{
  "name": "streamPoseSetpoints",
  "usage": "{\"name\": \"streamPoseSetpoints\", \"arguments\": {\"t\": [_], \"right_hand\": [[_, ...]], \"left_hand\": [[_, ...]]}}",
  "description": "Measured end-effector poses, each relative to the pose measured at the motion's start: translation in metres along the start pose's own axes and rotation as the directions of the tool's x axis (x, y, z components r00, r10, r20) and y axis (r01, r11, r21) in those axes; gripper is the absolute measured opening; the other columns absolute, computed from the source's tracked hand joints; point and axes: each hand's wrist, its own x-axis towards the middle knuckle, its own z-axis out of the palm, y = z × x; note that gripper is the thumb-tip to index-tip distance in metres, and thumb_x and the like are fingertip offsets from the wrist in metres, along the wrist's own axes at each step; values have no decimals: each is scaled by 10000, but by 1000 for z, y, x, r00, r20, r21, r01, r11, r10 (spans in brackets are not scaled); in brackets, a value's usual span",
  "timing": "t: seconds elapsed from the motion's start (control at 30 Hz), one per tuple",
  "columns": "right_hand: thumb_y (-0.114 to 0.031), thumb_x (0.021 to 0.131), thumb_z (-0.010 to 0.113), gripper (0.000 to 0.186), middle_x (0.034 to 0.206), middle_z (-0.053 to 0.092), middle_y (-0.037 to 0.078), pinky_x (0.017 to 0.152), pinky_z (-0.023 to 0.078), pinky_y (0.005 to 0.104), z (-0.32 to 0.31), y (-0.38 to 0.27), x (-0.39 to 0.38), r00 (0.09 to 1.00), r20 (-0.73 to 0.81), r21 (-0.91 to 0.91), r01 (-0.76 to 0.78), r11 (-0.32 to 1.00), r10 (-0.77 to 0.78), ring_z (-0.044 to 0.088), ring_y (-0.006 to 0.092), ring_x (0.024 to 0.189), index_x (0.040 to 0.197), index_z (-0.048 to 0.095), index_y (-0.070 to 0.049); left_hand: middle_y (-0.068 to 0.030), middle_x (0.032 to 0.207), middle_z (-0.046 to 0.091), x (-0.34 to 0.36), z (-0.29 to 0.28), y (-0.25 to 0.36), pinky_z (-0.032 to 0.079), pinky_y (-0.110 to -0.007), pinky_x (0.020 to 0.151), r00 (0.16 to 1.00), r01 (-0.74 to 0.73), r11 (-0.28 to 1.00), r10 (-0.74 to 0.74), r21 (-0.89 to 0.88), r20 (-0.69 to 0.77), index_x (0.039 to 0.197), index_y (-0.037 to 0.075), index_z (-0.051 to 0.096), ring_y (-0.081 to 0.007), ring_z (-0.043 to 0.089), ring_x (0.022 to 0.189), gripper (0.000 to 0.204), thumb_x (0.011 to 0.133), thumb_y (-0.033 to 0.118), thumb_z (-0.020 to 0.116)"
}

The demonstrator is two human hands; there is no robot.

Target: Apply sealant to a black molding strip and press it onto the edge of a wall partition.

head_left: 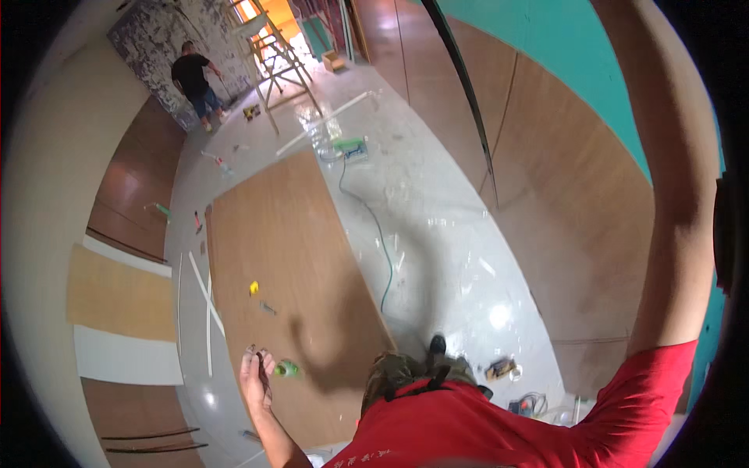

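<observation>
My left hand [257, 378] is at the lower left, over the edge of a large brown wood panel [269, 210]. Its fingers are curled around something dark that I cannot make out. Beside it on the panel is a green bottle-like item [286, 368]. Farther up the panel lie a yellow tool like a tape measure [253, 288] and a small grey tool [268, 308]. My right arm [677, 234] is raised along the right side, its hand out of the picture. A long thin black strip [466, 86] runs down in front of the brown-panelled wall.
White strips [204, 288] lie left of the panel. A green hose [382, 234] crosses the floor from a blue-green item [355, 150]. Far off, a person [195, 82] stands near a wooden stepladder [273, 62]. Tools [501, 368] lie by my feet.
</observation>
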Motion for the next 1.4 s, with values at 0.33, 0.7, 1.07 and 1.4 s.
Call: {"name": "streamPoseSetpoints", "arguments": {"t": [0.33, 0.7, 1.07, 1.4], "right_hand": [[-77, 834, 644, 223, 673, 641, 180, 562, 517, 368, 163, 191, 159, 932, -160, -63, 319, 946, -325, 642, 238, 563, 1032, 655, 27], [-11, 867, 627, 165, 696, 627, 53, 474, 477, 296, 378, 393, 343, 976, 184, 786, -217, 579, 115, 620, 139, 575, 1024, 673, 7], [-29, 868, 645, 126, 703, 629, 79, 474, 511, 290, 590, 609, 459, 867, 445, 611, -477, 631, 224, 687, 183, 609, 974, 654, 38], [-28, 790, 613, 232, 759, 693, 210, 624, 555, 414, 772, 787, 481, 729, 508, 440, -678, 589, 459, 706, 286, 636, 992, 694, 52]], "left_hand": [[-112, 1026, 651, 219, 148, -25, 563, -339, 797, 998, -56, 991, 53, -125, -29, 1083, 67, 568, -205, 651, 885, 102, 1009, 131, 543], [-109, 1066, 650, 548, 387, 105, 552, -319, 833, 981, -177, 983, 173, 41, 83, 1332, -12, 505, -175, 648, 926, 353, 1014, 137, 536], [-109, 1275, 638, 868, 754, 229, 433, -293, 1011, 717, -686, 606, 470, 402, 515, 1387, -13, 532, -167, 584, 1167, 436, 1015, 212, 566], [-128, 1284, 630, 1075, 983, 286, 444, -300, 1007, 641, -735, 586, 436, 341, 632, 1366, -38, 521, -182, 581, 1185, 394, 1019, 147, 548]]}}
